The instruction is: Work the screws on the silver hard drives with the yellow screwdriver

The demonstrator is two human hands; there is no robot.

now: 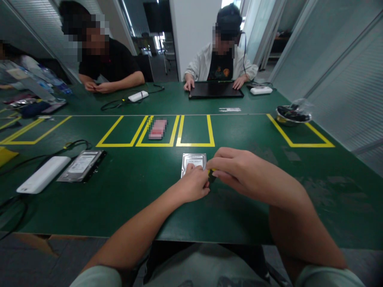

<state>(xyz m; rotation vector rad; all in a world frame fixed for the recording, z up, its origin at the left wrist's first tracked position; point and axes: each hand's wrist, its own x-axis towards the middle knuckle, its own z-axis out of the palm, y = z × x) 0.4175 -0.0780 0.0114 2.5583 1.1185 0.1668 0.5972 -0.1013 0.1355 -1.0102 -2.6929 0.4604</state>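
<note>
Left hand (pixel 194 183), fingers (pixel 204 192) curled, over near part of hard drive (pixel 195 159); left forearm (pixel 139 227) slanting in from drive's near left. Right hand (pixel 239 169) just right of drive, thumb (pixel 224 176) and fingertips (pixel 213 163) drawn together, wrist (pixel 295 195) bent.

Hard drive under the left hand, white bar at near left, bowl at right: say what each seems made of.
Hard drive: probably smooth metal, from its silvery sheen. White bar: likely satin plastic, judging by its even surface and rounded corners. Bowl: perhaps polished metal, given its shiny side.

On flat green table (pixel 119 203): silver rectangular metal hard drive (pixel 195 158), frame centre; round silver metal bowl (pixel 287 120), upper right.
</note>
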